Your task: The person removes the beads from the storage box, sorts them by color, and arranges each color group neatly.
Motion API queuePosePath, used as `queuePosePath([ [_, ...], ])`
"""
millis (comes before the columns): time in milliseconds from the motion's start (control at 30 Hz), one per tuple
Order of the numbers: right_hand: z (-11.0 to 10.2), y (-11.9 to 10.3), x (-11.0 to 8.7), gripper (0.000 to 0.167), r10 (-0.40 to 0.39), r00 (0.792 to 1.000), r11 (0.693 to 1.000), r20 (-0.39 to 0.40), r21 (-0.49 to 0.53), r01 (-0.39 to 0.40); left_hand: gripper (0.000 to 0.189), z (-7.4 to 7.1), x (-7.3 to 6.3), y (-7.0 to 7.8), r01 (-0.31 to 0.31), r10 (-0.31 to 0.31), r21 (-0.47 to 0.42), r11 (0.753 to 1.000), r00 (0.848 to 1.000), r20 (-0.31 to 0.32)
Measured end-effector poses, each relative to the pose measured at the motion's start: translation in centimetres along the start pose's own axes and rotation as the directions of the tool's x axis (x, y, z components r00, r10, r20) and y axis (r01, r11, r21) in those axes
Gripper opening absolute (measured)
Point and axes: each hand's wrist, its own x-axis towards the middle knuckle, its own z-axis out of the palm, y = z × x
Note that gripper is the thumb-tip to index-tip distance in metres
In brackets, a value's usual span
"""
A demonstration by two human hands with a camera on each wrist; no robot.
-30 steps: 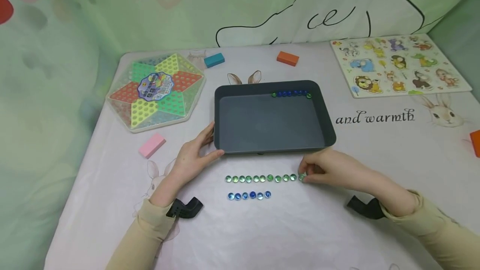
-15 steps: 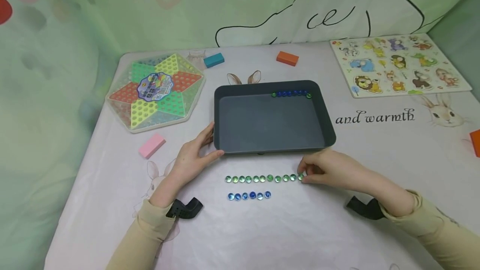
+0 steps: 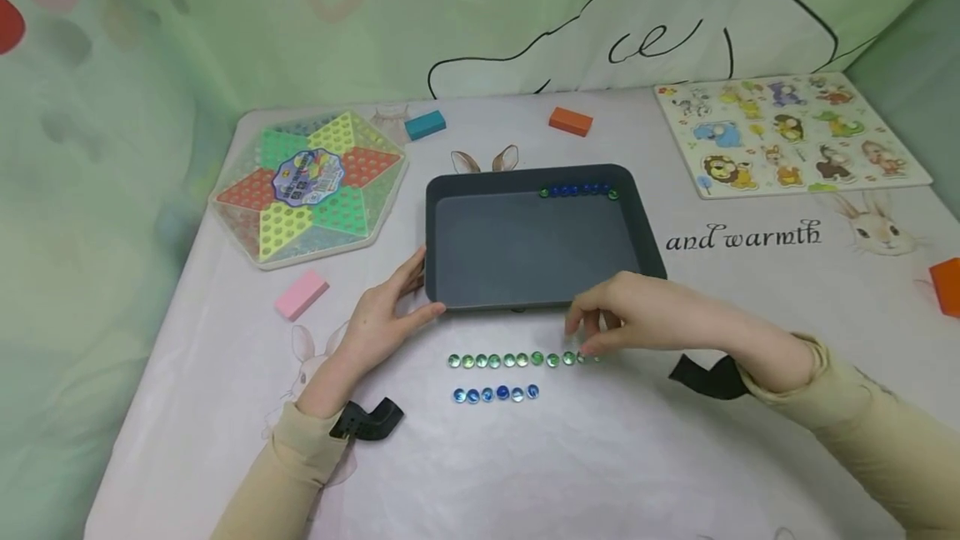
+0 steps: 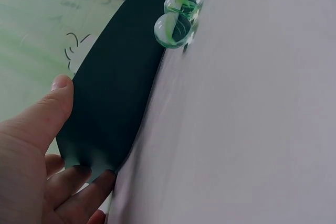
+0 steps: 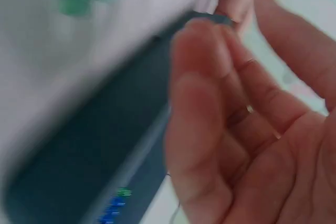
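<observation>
Green drapes (image 3: 360, 48) hang behind the white-covered table (image 3: 525, 473) as you work at marbles with both hands. At far left lie a star-patterned board (image 3: 367, 198) and a pink block (image 3: 302, 295). Your left hand (image 3: 378, 323) holds the tray (image 3: 510, 252) by its near left corner, thumb at the rim, fingers partly bent against the end wall. Between you and the tray run the green row (image 3: 509, 360) and, nearer you, a shorter blue row (image 3: 502, 392); inside the tray, along the far wall toward the right, sits a mixed line (image 3: 574, 190), blue with a green marble at each end. Your right hand (image 3: 630, 311) is over the green row's right end, fingers loosely bent, thumb apart, nothing visible in its grasp. The step in hand appears to be setting out or straightening that row; taking another marble would call for a light pinch that spares its neighbors. That hand masks the tray's near right corner and part of the row's end; its wrist view is blurred, so fingertip contact is uncertain. At far right, beyond the puzzle (image 3: 795, 136), an orange block (image 3: 947, 286) is cut off.
</observation>
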Motion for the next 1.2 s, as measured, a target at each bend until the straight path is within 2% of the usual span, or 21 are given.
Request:
queuePosePath([
  [133,-2.7,-0.5,1.6,0.019,-0.029,1.0,0.996,0.003,0.089,0.028,0.077,0.1,0.0,0.0,0.002,-0.002,0.0,1.0,1.0,-0.001],
  [200,-4.0,-0.4,2.5,0.019,-0.007,0.999,0.992,-0.036,0.128,0.012,0.077,0.1,0.0,0.0,0.001,-0.001,0.0,1.0,1.0,-0.004],
  [267,-5.3,0.0,3.5,0.02,0.053,0.995,0.983,-0.088,0.183,-0.036,0.076,0.1,0.0,-0.1,-0.002,0.002,-0.001,1.0,1.0,-0.006],
  [333,-6.4,0.6,4.5,0.022,0.113,0.981,0.971,-0.155,0.229,-0.076,0.076,0.1,0.0,-0.1,-0.006,0.006,-0.001,1.0,1.0,-0.008],
  [500,-7.8,2.8,6.9,0.027,0.244,0.925,0.948,-0.292,0.274,-0.163,0.077,0.1,0.0,-0.1,-0.011,0.011,0.002,1.0,1.0,-0.009],
  [600,-7.9,4.3,8.1,0.031,0.306,0.897,0.939,-0.319,0.259,-0.228,0.076,0.2,0.0,-0.2,-0.015,0.015,0.004,1.0,1.0,-0.013],
  [700,-7.8,5.4,9.0,0.032,0.34,0.881,0.935,-0.328,0.22,-0.279,0.076,0.2,0.1,-0.2,-0.024,0.024,0.007,1.0,1.0,-0.018],
  [933,-6.9,7.3,10.4,0.026,0.375,0.862,0.927,-0.34,0.146,-0.345,0.077,0.1,0.0,-0.2,-0.018,0.018,0.014,1.0,1.0,-0.015],
  [1200,-5.7,7.2,11.4,0.024,0.424,0.84,0.9,-0.338,0.052,-0.433,0.077,0.1,0.0,-0.1,-0.014,0.014,0.015,1.0,1.0,-0.012],
])
